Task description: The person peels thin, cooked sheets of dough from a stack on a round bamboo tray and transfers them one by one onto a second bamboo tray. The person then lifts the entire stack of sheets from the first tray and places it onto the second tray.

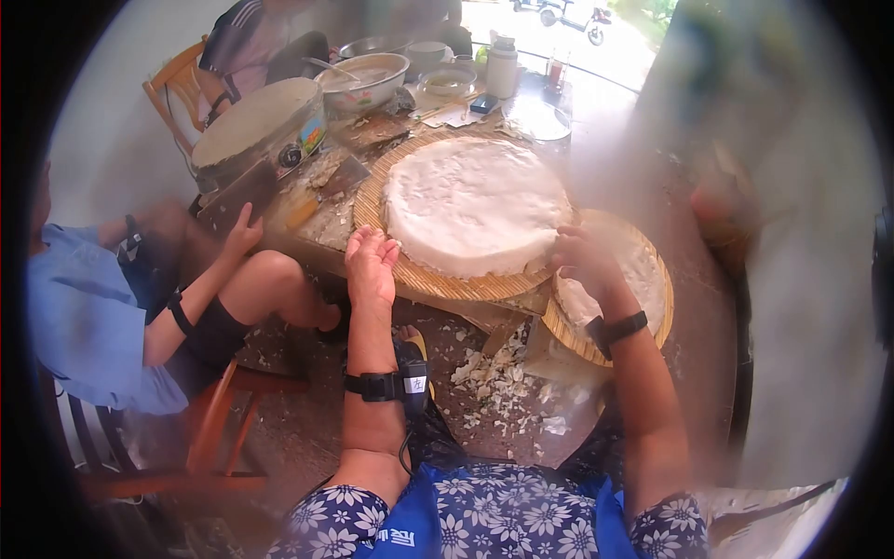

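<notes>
A large round white slab that looks like dough (475, 200) lies on a round woven bamboo tray (372, 200) at the table's near edge. My left hand (372, 265) is at the tray's left front rim, palm turned up and fingers curled together. A small pale bit shows by its fingertips, too small to name. On the opposite side, my right hand (589, 256) reaches to the slab's right edge with bent fingers. Blur hides whether those fingers grip anything. Below it, a second, smaller bamboo tray (663, 317) carries another pale slab (643, 279).
A large round board-like surface (256, 126), a basin with a spoon (372, 88), a white bottle (501, 67) and bowls stand at the back. A flat blade (345, 177) lies left. Scraps (503, 382) litter the floor. A person in blue (102, 317) sits left; another sits behind.
</notes>
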`<control>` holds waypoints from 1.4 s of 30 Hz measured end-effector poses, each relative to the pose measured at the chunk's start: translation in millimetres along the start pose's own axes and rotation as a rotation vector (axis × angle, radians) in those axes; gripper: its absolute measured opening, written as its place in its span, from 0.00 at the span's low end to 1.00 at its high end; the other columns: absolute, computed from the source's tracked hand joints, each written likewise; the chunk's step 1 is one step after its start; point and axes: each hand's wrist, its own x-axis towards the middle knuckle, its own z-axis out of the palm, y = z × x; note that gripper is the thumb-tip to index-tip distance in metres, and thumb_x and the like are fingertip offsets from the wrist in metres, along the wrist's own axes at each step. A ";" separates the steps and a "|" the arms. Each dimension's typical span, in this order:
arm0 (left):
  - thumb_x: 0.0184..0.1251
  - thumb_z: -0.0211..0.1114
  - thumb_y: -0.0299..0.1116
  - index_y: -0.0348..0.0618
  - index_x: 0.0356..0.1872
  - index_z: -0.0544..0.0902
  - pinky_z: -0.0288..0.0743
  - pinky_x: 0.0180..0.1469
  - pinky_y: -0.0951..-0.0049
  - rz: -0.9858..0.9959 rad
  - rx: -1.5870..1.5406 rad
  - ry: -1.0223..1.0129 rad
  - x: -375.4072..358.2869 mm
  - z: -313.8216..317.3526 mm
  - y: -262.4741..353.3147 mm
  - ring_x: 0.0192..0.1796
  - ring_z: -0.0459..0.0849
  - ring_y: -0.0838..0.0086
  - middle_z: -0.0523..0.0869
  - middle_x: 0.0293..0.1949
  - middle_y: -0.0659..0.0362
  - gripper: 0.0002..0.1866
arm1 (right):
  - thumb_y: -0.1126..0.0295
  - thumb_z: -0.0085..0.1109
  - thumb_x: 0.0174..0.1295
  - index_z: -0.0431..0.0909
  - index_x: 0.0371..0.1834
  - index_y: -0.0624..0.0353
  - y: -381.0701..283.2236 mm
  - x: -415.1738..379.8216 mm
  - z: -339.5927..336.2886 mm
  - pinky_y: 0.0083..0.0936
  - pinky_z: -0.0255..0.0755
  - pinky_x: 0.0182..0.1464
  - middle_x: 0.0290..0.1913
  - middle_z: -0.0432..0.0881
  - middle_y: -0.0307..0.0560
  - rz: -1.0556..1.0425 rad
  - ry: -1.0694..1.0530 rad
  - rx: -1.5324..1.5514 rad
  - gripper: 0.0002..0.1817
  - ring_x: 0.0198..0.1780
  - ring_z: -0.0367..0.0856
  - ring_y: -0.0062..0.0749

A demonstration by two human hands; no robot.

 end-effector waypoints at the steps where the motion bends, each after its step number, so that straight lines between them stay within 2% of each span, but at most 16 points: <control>1: 0.61 0.57 0.27 0.44 0.48 0.69 0.73 0.46 0.66 -0.027 -0.032 -0.008 0.3 -0.6 0.7 0.39 0.77 0.65 0.76 0.43 0.54 0.14 | 0.69 0.54 0.61 0.68 0.55 0.62 0.0 -0.1 0.3 0.15 0.72 0.21 0.32 0.76 0.40 0.001 0.003 0.036 0.20 0.26 0.79 0.21; 4: 0.61 0.58 0.28 0.46 0.49 0.69 0.73 0.45 0.67 -0.098 -0.077 -0.034 -0.7 1.2 2.9 0.39 0.78 0.66 0.77 0.43 0.56 0.15 | 0.69 0.54 0.62 0.69 0.55 0.62 -5.4 -7.8 5.7 0.15 0.72 0.20 0.33 0.76 0.40 0.020 -0.042 0.123 0.19 0.24 0.79 0.20; 8: 0.58 0.61 0.29 0.47 0.51 0.69 0.71 0.42 0.69 -0.104 -0.031 -0.014 1.3 3.2 3.6 0.38 0.78 0.69 0.77 0.41 0.60 0.19 | 0.71 0.54 0.62 0.72 0.54 0.62 -12.0 -6.1 22.0 0.13 0.69 0.17 0.33 0.78 0.40 0.102 -0.006 -0.078 0.17 0.22 0.79 0.19; 11: 0.58 0.61 0.29 0.47 0.51 0.70 0.71 0.42 0.69 -0.098 -0.008 0.006 -2.1 4.9 6.3 0.38 0.78 0.69 0.77 0.41 0.60 0.19 | 0.70 0.55 0.62 0.76 0.49 0.62 -9.0 2.0 24.8 0.14 0.71 0.21 0.32 0.79 0.40 -0.014 -0.026 -0.090 0.14 0.23 0.78 0.19; 15: 0.58 0.60 0.28 0.47 0.50 0.70 0.72 0.41 0.69 -0.112 0.050 -0.023 -7.9 4.5 15.1 0.40 0.77 0.69 0.77 0.41 0.61 0.17 | 0.68 0.57 0.61 0.79 0.44 0.62 -27.2 3.6 37.0 0.16 0.73 0.27 0.30 0.80 0.39 -0.232 0.133 -0.036 0.12 0.24 0.76 0.18; 18: 0.58 0.59 0.27 0.46 0.49 0.70 0.75 0.42 0.67 -0.096 -0.062 0.004 -2.9 -0.6 7.5 0.41 0.77 0.66 0.76 0.42 0.59 0.16 | 0.67 0.58 0.60 0.79 0.39 0.61 -33.8 6.0 36.5 0.17 0.73 0.28 0.28 0.78 0.38 -0.381 0.202 0.062 0.09 0.25 0.75 0.18; 21: 0.59 0.58 0.25 0.44 0.48 0.69 0.76 0.44 0.63 -0.159 -0.140 -0.058 -5.1 2.2 -3.6 0.42 0.77 0.62 0.75 0.42 0.57 0.16 | 0.70 0.59 0.59 0.77 0.34 0.60 -20.2 13.4 26.0 0.18 0.74 0.27 0.27 0.77 0.38 -0.364 0.274 0.078 0.06 0.25 0.75 0.19; 22: 0.61 0.59 0.27 0.41 0.46 0.71 0.75 0.51 0.57 -0.154 -0.158 -0.071 -6.0 4.1 -8.9 0.44 0.77 0.56 0.74 0.46 0.49 0.13 | 0.74 0.59 0.57 0.73 0.35 0.59 -11.7 20.3 20.0 0.18 0.73 0.25 0.29 0.75 0.39 -0.317 0.251 0.164 0.06 0.26 0.75 0.21; 25: 0.62 0.59 0.27 0.39 0.46 0.70 0.75 0.52 0.57 -0.201 -0.207 -0.073 -10.9 14.6 -19.1 0.45 0.77 0.56 0.73 0.47 0.48 0.12 | 0.76 0.57 0.55 0.72 0.41 0.60 4.0 23.7 9.7 0.19 0.72 0.24 0.34 0.75 0.41 -0.315 0.353 0.099 0.10 0.27 0.75 0.22; 26: 0.63 0.59 0.28 0.38 0.45 0.71 0.75 0.51 0.58 -0.197 -0.210 -0.092 -12.3 18.6 -21.7 0.45 0.77 0.59 0.75 0.45 0.49 0.12 | 0.77 0.56 0.54 0.70 0.45 0.61 7.9 26.0 6.7 0.19 0.71 0.24 0.37 0.74 0.42 -0.310 0.360 0.112 0.15 0.29 0.75 0.23; 29: 0.62 0.59 0.28 0.40 0.46 0.71 0.75 0.49 0.60 -0.218 -0.189 -0.133 -18.3 27.5 -25.2 0.44 0.77 0.63 0.76 0.43 0.53 0.12 | 0.78 0.56 0.53 0.71 0.46 0.62 8.4 34.8 -7.1 0.19 0.72 0.25 0.37 0.74 0.41 -0.313 0.359 0.072 0.15 0.31 0.75 0.23; 32: 0.61 0.58 0.25 0.41 0.52 0.67 0.75 0.43 0.64 -0.280 -0.127 -0.225 -22.2 36.5 -34.4 0.40 0.78 0.68 0.76 0.40 0.58 0.18 | 0.78 0.56 0.53 0.72 0.47 0.62 -6.2 32.1 -19.1 0.19 0.72 0.26 0.38 0.74 0.42 -0.417 0.371 0.035 0.16 0.31 0.76 0.23; 35: 0.60 0.58 0.24 0.44 0.48 0.70 0.76 0.40 0.67 -0.324 -0.095 -0.285 -41.9 62.7 -44.3 0.38 0.78 0.72 0.77 0.39 0.60 0.15 | 0.78 0.55 0.54 0.72 0.47 0.62 -33.0 19.6 -37.3 0.19 0.73 0.27 0.39 0.75 0.42 -0.426 0.366 0.033 0.16 0.31 0.76 0.23; 39: 0.61 0.58 0.24 0.45 0.47 0.71 0.78 0.40 0.67 -0.271 -0.057 -0.411 -66.4 102.5 -77.4 0.40 0.80 0.71 0.79 0.41 0.58 0.13 | 0.78 0.55 0.56 0.71 0.50 0.61 -69.4 -22.6 -84.3 0.19 0.75 0.29 0.40 0.77 0.44 -0.515 0.334 0.012 0.17 0.34 0.78 0.24; 40: 0.61 0.57 0.24 0.44 0.47 0.71 0.78 0.39 0.68 -0.266 -0.065 -0.435 -73.8 117.3 -85.8 0.39 0.80 0.72 0.79 0.41 0.58 0.13 | 0.79 0.54 0.57 0.71 0.50 0.61 -74.3 -39.2 -92.9 0.19 0.76 0.32 0.40 0.77 0.43 -0.641 0.374 -0.066 0.16 0.35 0.79 0.24; 42: 0.61 0.56 0.22 0.45 0.49 0.71 0.78 0.38 0.70 -0.272 -0.082 -0.476 -91.7 147.5 -100.3 0.39 0.81 0.74 0.80 0.41 0.59 0.15 | 0.79 0.53 0.57 0.71 0.50 0.61 -77.3 -54.2 -127.3 0.20 0.77 0.33 0.40 0.77 0.43 -0.576 0.442 0.024 0.16 0.35 0.78 0.24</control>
